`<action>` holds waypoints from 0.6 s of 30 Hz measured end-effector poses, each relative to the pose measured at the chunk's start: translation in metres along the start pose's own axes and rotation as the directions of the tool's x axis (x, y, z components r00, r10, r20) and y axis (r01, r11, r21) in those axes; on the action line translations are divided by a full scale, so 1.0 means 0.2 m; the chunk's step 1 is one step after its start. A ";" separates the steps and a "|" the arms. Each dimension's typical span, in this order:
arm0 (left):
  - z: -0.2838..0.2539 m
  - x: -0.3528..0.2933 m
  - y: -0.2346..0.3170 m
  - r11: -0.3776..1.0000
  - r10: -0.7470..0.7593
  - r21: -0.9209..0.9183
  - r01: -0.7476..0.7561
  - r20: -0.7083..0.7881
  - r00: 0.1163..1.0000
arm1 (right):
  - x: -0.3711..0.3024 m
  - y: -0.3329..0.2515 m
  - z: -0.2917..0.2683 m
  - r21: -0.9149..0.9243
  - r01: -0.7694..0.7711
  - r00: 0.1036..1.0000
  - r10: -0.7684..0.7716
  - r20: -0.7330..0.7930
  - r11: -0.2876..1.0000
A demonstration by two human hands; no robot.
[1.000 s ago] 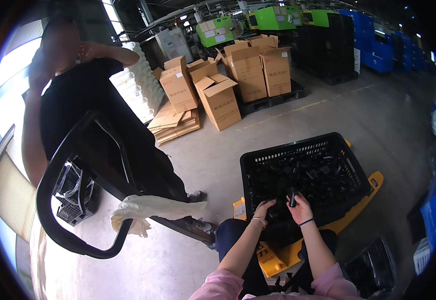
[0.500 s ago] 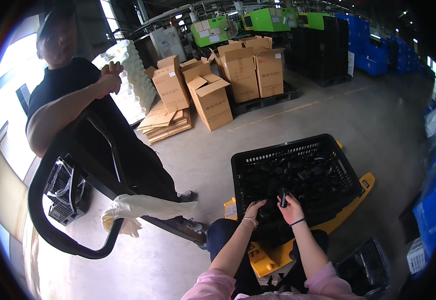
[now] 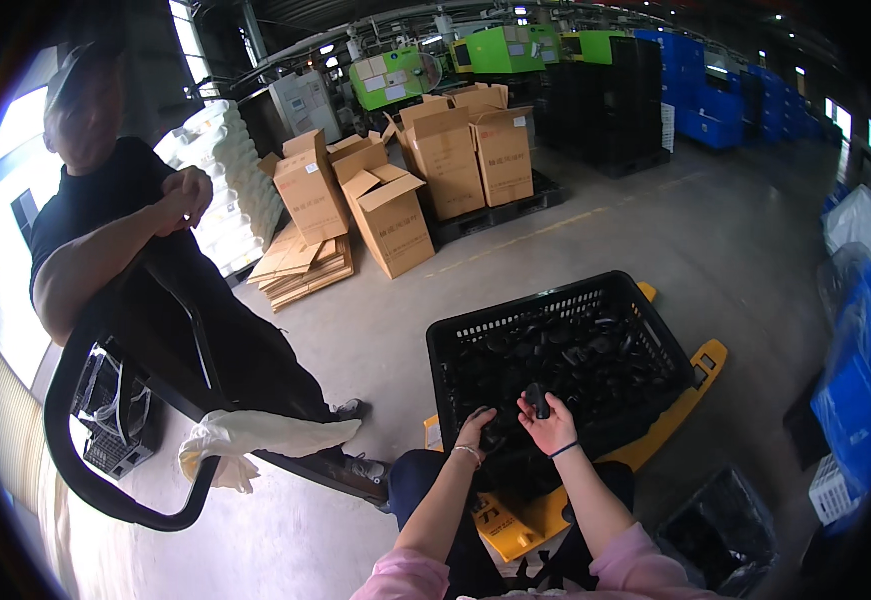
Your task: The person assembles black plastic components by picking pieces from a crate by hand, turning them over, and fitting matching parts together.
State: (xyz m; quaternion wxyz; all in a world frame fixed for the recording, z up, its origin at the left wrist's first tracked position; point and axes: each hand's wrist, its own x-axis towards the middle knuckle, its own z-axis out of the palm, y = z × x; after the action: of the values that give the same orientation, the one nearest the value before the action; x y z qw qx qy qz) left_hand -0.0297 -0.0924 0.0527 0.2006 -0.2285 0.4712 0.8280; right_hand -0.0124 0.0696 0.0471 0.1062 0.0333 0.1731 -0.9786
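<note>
A black plastic crate (image 3: 691,365) with slotted walls stands before me, heaped with small black parts (image 3: 596,345). Over its near side, my right hand (image 3: 553,430) grips one black rounded part (image 3: 536,400) between thumb and fingers. To its left, my left hand (image 3: 474,432) is closed round a dark piece above the crate's near left corner. That piece blends into the dark crate, and its exact shape is hard to make out. The two hands are apart.
The crate rests on a yellow pallet truck (image 3: 706,362) with a black loop handle (image 3: 56,430), a white cloth (image 3: 271,436) draped on it. A person (image 3: 106,200) leans there. Cardboard boxes (image 3: 393,225) stand behind; a lined black bin (image 3: 721,530) and blue crates (image 3: 856,400) are at right.
The view has shifted, so the scene sits further left and slightly lower. My right hand has turned the black part, showing a broader face. The left hand stays near the crate's near left corner.
</note>
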 end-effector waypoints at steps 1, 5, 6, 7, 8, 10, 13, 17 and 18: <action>0.01 -0.01 0.00 1.000 0.003 -0.007 -0.003 -0.018 1.000 | 0.00 0.00 0.00 0.008 -0.001 1.000 0.001 -0.002 1.000; 0.03 -0.03 0.00 1.000 0.019 0.001 -0.019 -0.057 0.998 | 0.00 0.00 -0.01 0.028 0.003 1.000 -0.003 0.001 1.000; 0.02 -0.03 0.00 1.000 0.013 -0.010 -0.014 -0.073 0.997 | 0.00 0.00 -0.02 0.029 0.005 1.000 -0.005 0.016 1.000; 0.02 -0.02 -0.01 0.999 -0.001 -0.040 -0.002 -0.084 0.997 | 0.00 0.01 -0.02 0.038 0.002 1.000 -0.002 -0.008 0.999; 0.01 -0.02 0.00 0.999 -0.040 -0.029 0.039 -0.019 0.999 | 0.00 0.00 -0.03 0.041 0.000 1.000 0.000 -0.010 0.999; 0.00 0.00 0.00 0.993 -0.112 -0.027 0.114 0.085 0.990 | 0.00 0.00 -0.03 0.051 -0.012 1.000 0.012 -0.011 0.999; -0.01 0.02 -0.01 0.990 -0.138 0.001 0.138 0.059 0.989 | 0.01 0.00 -0.03 0.064 -0.028 1.000 0.028 -0.009 0.998; -0.02 0.04 -0.02 0.992 -0.123 0.041 0.119 0.125 0.984 | 0.02 0.00 -0.03 0.078 -0.039 0.999 0.040 -0.021 0.996; -0.03 0.04 -0.02 0.992 -0.121 0.050 0.115 0.118 0.986 | 0.01 0.00 -0.03 0.081 -0.029 1.000 0.029 0.005 0.996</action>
State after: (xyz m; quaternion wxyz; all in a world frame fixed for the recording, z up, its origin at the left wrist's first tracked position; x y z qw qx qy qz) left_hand -0.0324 -0.0942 0.0423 0.2824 -0.2011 0.4617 0.8165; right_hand -0.0149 0.0708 0.0414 0.1194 0.0383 0.1324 -0.9832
